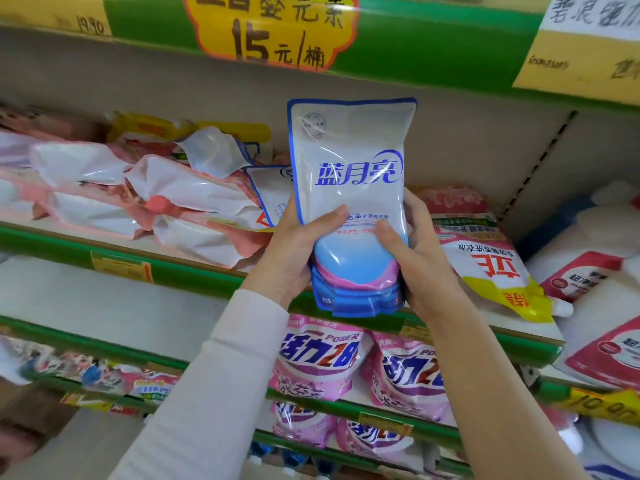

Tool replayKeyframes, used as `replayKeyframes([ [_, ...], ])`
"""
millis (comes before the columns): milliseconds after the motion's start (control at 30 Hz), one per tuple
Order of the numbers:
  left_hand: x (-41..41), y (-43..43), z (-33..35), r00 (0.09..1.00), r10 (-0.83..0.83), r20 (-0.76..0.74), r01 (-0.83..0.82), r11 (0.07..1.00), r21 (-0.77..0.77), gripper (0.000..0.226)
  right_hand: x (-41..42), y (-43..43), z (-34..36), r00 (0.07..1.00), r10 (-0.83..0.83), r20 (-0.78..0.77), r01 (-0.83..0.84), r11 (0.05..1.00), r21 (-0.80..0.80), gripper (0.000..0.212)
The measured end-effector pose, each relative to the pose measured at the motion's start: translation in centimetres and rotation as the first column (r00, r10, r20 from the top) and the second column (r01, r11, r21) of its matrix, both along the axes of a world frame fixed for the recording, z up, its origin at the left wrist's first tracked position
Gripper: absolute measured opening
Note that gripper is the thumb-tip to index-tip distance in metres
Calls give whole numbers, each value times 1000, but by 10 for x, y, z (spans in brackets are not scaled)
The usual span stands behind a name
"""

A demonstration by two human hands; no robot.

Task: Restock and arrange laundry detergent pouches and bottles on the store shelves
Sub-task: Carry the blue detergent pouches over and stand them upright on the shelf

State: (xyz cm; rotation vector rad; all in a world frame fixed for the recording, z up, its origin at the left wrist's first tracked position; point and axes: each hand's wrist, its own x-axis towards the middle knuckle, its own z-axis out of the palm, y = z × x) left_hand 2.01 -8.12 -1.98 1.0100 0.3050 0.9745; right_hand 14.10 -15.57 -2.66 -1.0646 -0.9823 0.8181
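A white and blue detergent pouch point(349, 174) with blue lettering stands upright in front of the middle shelf point(121, 261). My left hand point(294, 251) grips its lower left side, thumb across the front. On the lower right side my right hand point(419, 258) holds it, with the thumb on the front and the fingers behind. The pouch's blue and pink base hangs just over the shelf's green front edge. Another blue-edged pouch point(273, 192) lies behind it on the shelf.
Pink and white pouches point(145, 199) lie in a heap at the left of the shelf. A white, red and yellow pouch point(485, 258) lies flat at the right. Pink pouches point(318, 362) stand on the shelf below. White jugs point(595, 271) fill the bay at the far right.
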Motion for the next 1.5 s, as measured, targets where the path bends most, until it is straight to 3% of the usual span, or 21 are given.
replayKeyframes([
  [133,-13,-7,-5,998,63,-9,-63,998,-15,31,-14,3,-4,999,-23,-34,23,1000,-18,28],
  [367,-52,-30,-18,960,271,-74,-275,960,-51,35,-47,7,-26,997,75,-37,-77,995,-64,27],
  [600,-106,-75,-49,805,557,-206,-581,810,-77,25,-101,-1,-61,946,305,-108,-314,946,-79,31],
  [733,-146,-110,-76,689,668,-283,-711,699,-81,45,-143,-18,-84,905,389,-172,-414,898,-150,31],
  [1033,-244,-204,-110,448,864,-231,-893,419,-165,52,-257,-74,-106,744,630,-221,-665,670,-328,21],
  [1167,-287,-254,-122,383,899,-211,-916,340,-213,51,-306,-108,-117,632,741,-226,-760,535,-370,46],
  [1333,-329,-305,-137,289,930,-227,-934,222,-279,42,-356,-145,-134,541,820,-184,-808,447,-385,19],
  [1500,-356,-346,-148,162,961,-226,-948,88,-307,40,-395,-175,-142,453,872,-187,-843,350,-409,18],
])
